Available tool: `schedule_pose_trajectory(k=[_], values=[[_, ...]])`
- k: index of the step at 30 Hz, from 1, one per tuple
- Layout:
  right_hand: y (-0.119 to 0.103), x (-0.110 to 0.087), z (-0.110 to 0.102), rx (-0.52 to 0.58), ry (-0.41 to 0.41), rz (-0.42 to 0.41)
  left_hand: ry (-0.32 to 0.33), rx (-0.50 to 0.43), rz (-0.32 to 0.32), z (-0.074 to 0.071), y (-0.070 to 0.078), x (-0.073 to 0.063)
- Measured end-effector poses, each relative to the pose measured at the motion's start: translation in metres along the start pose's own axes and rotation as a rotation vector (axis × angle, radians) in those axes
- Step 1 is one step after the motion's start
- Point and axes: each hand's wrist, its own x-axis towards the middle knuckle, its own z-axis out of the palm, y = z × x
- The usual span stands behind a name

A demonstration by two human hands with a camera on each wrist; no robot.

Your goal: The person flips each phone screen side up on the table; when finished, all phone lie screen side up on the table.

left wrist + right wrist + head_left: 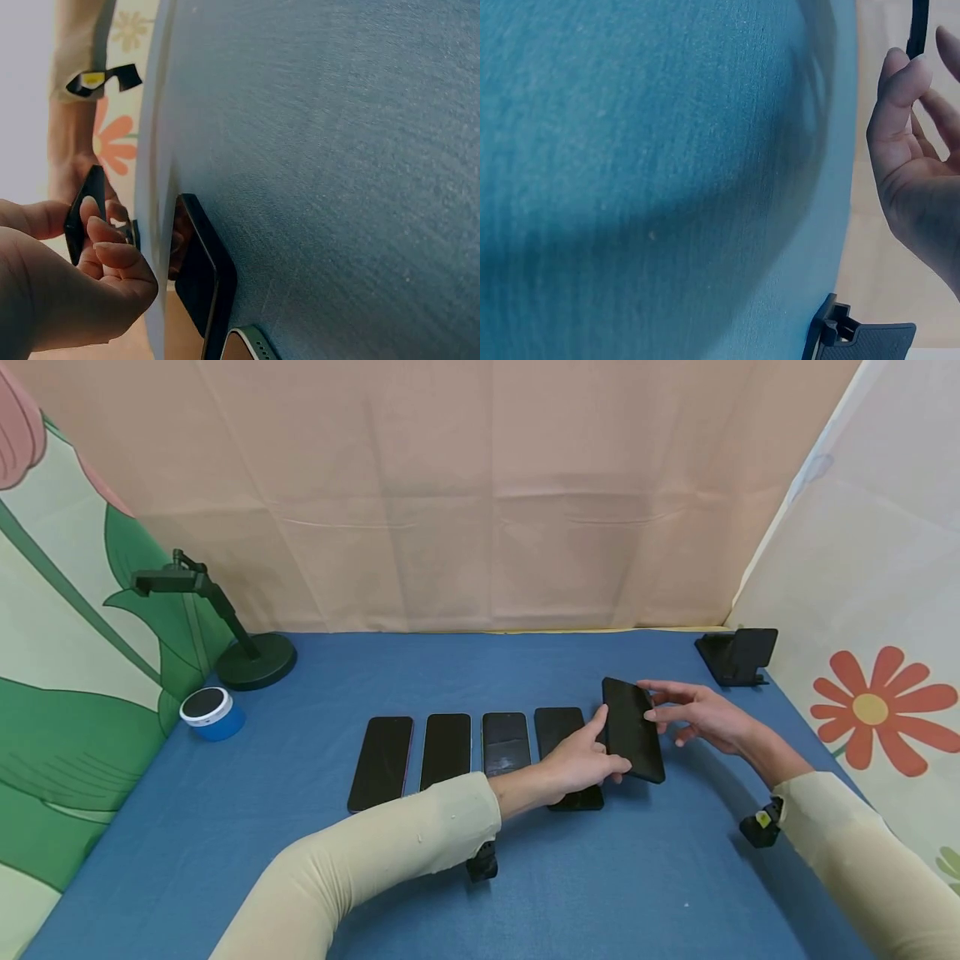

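A black smartphone is raised off the blue table, tilted, at the right end of a row of phones. My left hand pinches its left side between thumb and fingers. On its right edge, the thumb and fingers of my right hand also pinch it; the right wrist view catches only a thin slice of the phone. Several dark-screened phones lie side by side: the leftmost phone, one beside it, another partly behind my left forearm, and one partly covered by my left hand.
A black desk stand with a jointed arm stands at the back left. In front of it sits a small blue-and-white round container with a dark top. A black folding phone stand is at the back right. Fabric walls border the blue table.
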Motion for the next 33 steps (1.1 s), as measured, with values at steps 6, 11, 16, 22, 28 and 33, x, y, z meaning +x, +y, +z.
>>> schedule_pose_trajectory(k=[6, 11, 16, 22, 28, 33], values=[[0.003, -0.001, 0.001, -0.008, -0.032, 0.031, -0.032, 0.032, -0.059, 0.0, 0.0, 0.0], [0.007, 0.001, 0.005, -0.015, -0.048, 0.067, -0.061, 0.036, -0.139, 0.001, 0.001, 0.001], [0.011, 0.005, 0.008, -0.054, -0.07, 0.101, -0.101, 0.019, -0.177, 0.0, 0.0, 0.002], [0.009, 0.008, 0.011, -0.094, -0.087, 0.125, -0.116, 0.035, -0.199, 0.001, 0.0, 0.003], [0.006, 0.01, 0.011, -0.138, -0.091, 0.133, -0.113, 0.069, -0.214, 0.003, 0.002, 0.002], [0.004, 0.01, 0.012, -0.188, -0.093, 0.123, -0.123, 0.108, -0.224, 0.003, 0.002, 0.004]])
